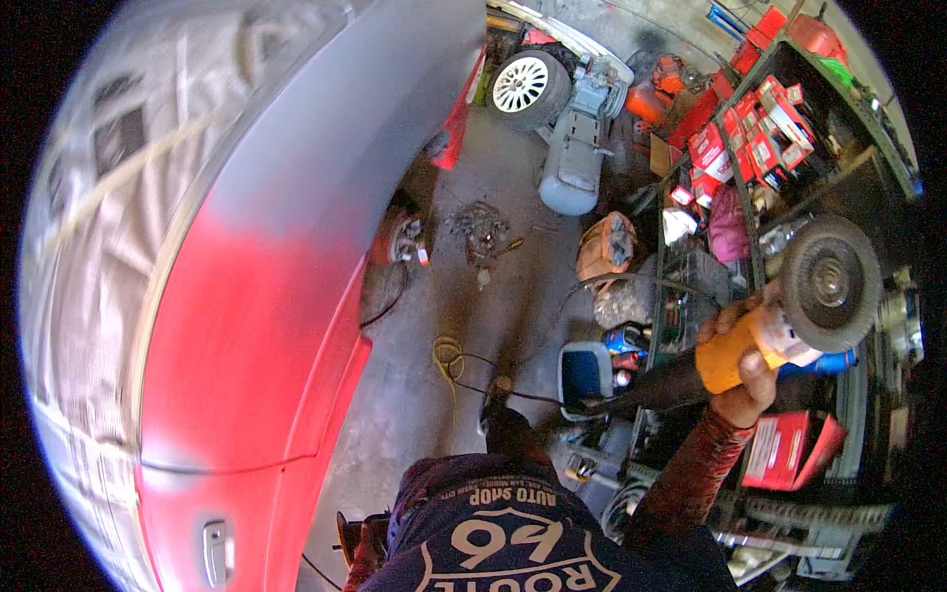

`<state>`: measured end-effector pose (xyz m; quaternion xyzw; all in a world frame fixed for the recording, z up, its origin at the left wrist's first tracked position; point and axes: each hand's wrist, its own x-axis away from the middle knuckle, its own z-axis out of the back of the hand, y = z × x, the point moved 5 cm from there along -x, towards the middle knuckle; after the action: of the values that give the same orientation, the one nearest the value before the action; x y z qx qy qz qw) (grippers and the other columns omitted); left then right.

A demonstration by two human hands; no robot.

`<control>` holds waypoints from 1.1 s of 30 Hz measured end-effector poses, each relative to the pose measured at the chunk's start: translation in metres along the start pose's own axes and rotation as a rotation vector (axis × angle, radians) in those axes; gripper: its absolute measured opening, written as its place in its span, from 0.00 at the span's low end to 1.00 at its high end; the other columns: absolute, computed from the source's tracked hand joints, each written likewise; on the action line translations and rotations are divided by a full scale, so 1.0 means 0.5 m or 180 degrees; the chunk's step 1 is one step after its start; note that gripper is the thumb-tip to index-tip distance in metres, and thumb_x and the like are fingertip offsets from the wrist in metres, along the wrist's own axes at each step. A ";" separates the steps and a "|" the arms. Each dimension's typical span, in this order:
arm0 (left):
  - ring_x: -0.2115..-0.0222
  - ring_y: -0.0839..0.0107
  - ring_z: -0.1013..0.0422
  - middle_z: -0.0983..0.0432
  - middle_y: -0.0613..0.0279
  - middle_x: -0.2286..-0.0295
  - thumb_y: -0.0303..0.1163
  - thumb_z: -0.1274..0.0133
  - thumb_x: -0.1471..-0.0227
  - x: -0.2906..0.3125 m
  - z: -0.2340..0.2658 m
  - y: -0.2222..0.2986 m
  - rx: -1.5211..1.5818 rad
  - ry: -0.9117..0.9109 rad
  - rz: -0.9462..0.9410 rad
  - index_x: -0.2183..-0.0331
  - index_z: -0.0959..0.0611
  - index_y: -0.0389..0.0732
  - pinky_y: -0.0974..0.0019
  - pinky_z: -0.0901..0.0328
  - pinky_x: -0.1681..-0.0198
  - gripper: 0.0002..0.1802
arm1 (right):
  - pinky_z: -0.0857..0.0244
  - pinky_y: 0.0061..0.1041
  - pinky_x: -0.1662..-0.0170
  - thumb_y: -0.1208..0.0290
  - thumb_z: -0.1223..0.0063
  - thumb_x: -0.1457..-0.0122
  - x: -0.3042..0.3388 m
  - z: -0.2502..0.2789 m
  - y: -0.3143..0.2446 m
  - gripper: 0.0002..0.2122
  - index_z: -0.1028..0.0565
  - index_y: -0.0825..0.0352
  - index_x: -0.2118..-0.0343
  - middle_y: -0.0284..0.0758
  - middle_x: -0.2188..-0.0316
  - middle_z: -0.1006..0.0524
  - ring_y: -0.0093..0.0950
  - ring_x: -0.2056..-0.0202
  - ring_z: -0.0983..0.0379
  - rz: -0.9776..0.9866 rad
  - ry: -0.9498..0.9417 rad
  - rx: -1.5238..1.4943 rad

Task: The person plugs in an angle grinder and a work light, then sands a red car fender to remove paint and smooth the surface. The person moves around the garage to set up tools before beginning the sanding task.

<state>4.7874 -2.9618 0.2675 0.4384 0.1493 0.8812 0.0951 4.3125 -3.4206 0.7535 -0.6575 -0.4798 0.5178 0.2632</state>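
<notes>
My right hand (pixel 747 390) is wrapped round the yellow body of an angle grinder (pixel 732 347), raised at the right in front of the shelving. A large round grey disc (pixel 827 281) with a metal hub is fitted on its head, facing up toward me. The grinder's dark rear end and cord lead off to the left. Of my left arm only a bit of red sleeve (pixel 367 560) shows at the lower edge; the hand itself is out of sight. On my left stands a red car body (pixel 261 355) with a grey patch on its panel and a door handle.
Metal shelving (pixel 755 232) on the right holds several red-and-white boxes (pixel 764 138). A bluish-grey air compressor (pixel 572 163) and a wheel (pixel 520 84) stand ahead. A dark bin (pixel 586 375), an orange bag (pixel 605 247) and a yellow cord (pixel 447 357) are on the floor.
</notes>
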 end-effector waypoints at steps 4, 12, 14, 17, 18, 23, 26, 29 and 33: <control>0.59 0.46 0.24 0.19 0.47 0.60 0.62 0.52 0.42 -0.002 -0.099 0.245 -0.0022 0.0020 -0.0020 0.52 0.17 0.46 0.47 0.31 0.53 0.32 | 0.28 0.38 0.56 0.65 0.34 0.53 -0.215 0.096 0.096 0.36 0.37 0.67 0.40 0.38 0.54 0.28 0.33 0.57 0.28 -0.0302 0.0195 -0.0050; 0.58 0.45 0.24 0.19 0.47 0.60 0.63 0.53 0.42 -0.068 -0.255 0.683 0.0091 0.0084 -0.0111 0.52 0.17 0.45 0.47 0.31 0.53 0.33 | 0.28 0.39 0.58 0.65 0.37 0.46 -0.637 0.192 0.266 0.33 0.39 0.66 0.39 0.36 0.50 0.31 0.32 0.57 0.31 -0.0138 -0.0291 -0.0788; 0.58 0.45 0.24 0.19 0.46 0.60 0.63 0.53 0.42 -0.107 -0.294 0.790 0.0135 0.0119 -0.0104 0.52 0.16 0.45 0.47 0.31 0.53 0.33 | 0.29 0.40 0.57 0.64 0.37 0.45 -0.765 0.196 0.307 0.33 0.40 0.65 0.39 0.36 0.51 0.31 0.33 0.56 0.31 -0.0381 -0.0842 -0.1197; 0.58 0.45 0.24 0.19 0.46 0.60 0.63 0.53 0.42 -0.161 -0.343 0.949 0.0183 0.0164 -0.0069 0.52 0.16 0.45 0.47 0.31 0.53 0.33 | 0.31 0.40 0.54 0.62 0.37 0.44 -0.982 0.219 0.329 0.33 0.40 0.65 0.39 0.37 0.53 0.31 0.35 0.56 0.32 0.0087 -0.0836 -0.0812; 0.58 0.45 0.24 0.19 0.46 0.60 0.63 0.53 0.42 -0.172 -0.356 0.997 0.0190 0.0171 -0.0048 0.52 0.16 0.45 0.47 0.31 0.53 0.33 | 0.31 0.40 0.54 0.62 0.37 0.44 -1.053 0.219 0.335 0.33 0.40 0.65 0.39 0.38 0.54 0.32 0.35 0.56 0.33 0.0217 -0.0904 -0.0780; 0.58 0.45 0.24 0.19 0.46 0.60 0.63 0.53 0.42 -0.189 -0.394 1.206 0.0293 0.0217 0.0043 0.52 0.16 0.45 0.47 0.31 0.52 0.33 | 0.34 0.38 0.51 0.62 0.39 0.43 -1.340 0.204 0.345 0.32 0.41 0.65 0.39 0.40 0.55 0.34 0.36 0.57 0.36 0.0006 -0.1045 -0.1281; 0.58 0.45 0.24 0.19 0.45 0.60 0.63 0.53 0.42 -0.193 -0.411 1.306 0.0312 0.0206 0.0080 0.52 0.16 0.45 0.47 0.31 0.52 0.34 | 0.35 0.38 0.50 0.63 0.40 0.43 -1.478 0.185 0.379 0.32 0.42 0.65 0.38 0.40 0.55 0.34 0.36 0.57 0.37 0.0049 -0.1292 -0.1344; 0.57 0.45 0.24 0.19 0.45 0.60 0.64 0.53 0.42 -0.216 -0.450 1.410 0.0311 0.0184 0.0140 0.53 0.16 0.45 0.47 0.31 0.52 0.34 | 0.36 0.39 0.49 0.63 0.40 0.42 -1.618 0.188 0.435 0.32 0.42 0.64 0.38 0.40 0.54 0.34 0.36 0.57 0.37 0.0482 -0.1039 -0.1319; 0.57 0.45 0.24 0.19 0.45 0.60 0.64 0.53 0.42 -0.277 -0.519 1.577 0.0293 0.0139 0.0201 0.53 0.16 0.44 0.47 0.32 0.52 0.34 | 0.35 0.41 0.44 0.63 0.43 0.40 -1.794 0.182 0.554 0.29 0.39 0.68 0.39 0.39 0.49 0.32 0.35 0.52 0.33 0.0324 -0.1246 -0.1052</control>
<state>4.6337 -3.7887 0.2892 0.4275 0.1777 0.8853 0.0437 4.3239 -4.3561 0.8749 -0.6022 -0.5659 0.5624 0.0280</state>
